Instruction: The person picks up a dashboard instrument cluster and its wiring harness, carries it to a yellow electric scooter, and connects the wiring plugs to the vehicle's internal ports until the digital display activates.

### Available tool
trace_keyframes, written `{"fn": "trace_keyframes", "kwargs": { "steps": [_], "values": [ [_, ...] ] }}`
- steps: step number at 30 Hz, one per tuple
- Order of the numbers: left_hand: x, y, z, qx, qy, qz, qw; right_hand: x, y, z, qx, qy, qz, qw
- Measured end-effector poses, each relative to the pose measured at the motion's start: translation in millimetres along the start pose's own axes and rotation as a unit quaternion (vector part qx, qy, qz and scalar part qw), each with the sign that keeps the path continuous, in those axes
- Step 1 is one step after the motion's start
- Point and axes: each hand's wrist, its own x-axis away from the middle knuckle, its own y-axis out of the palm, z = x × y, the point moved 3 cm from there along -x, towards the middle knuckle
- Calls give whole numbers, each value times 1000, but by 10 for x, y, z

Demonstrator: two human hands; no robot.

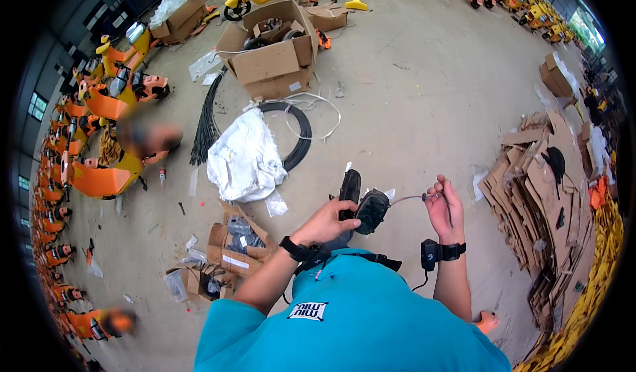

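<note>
My left hand point(330, 221) grips a black, rounded part point(373, 211) in front of my body, thumb across its near edge. A thin dark cable point(407, 199) runs from this part to the right. My right hand point(444, 205) pinches the cable between thumb and fingers, and its loose end hangs down past the palm. The part's exact kind cannot be made out. Just beyond the left hand, a long black shape point(350, 185) looks like my shoe on the floor. Both wrists wear black straps with small devices.
Ahead stand an open carton point(268, 64) of parts, a white sack point(245, 157), a black coil point(301, 137) and a bundle of black cables point(209, 117). Torn cartons point(238, 243) lie at left. Flattened cardboard point(530, 193) is stacked at right. Orange-yellow scooters point(106, 176) line the left.
</note>
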Motion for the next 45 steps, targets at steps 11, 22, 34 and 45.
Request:
{"fn": "trace_keyframes", "kwargs": {
  "steps": [11, 22, 34, 45],
  "values": [
    [-3539, -964, 635, -26, -17, -45, 998, -3267, -176, -1096, -87, -29, 56, 994],
    [-6871, -2237, 1171, 91, -94, 99, 986, -7553, 452, -2393, 138, 40, -89, 986],
    [-10168, -3791, 1173, 81, -133, 99, 983, -11136, 784, -2818, 268, 28, -68, 961],
    [-12833, -5391, 1342, 150, -63, 228, 960, -14216, 435, -3450, 278, 15, -49, 959]
  ]
}}
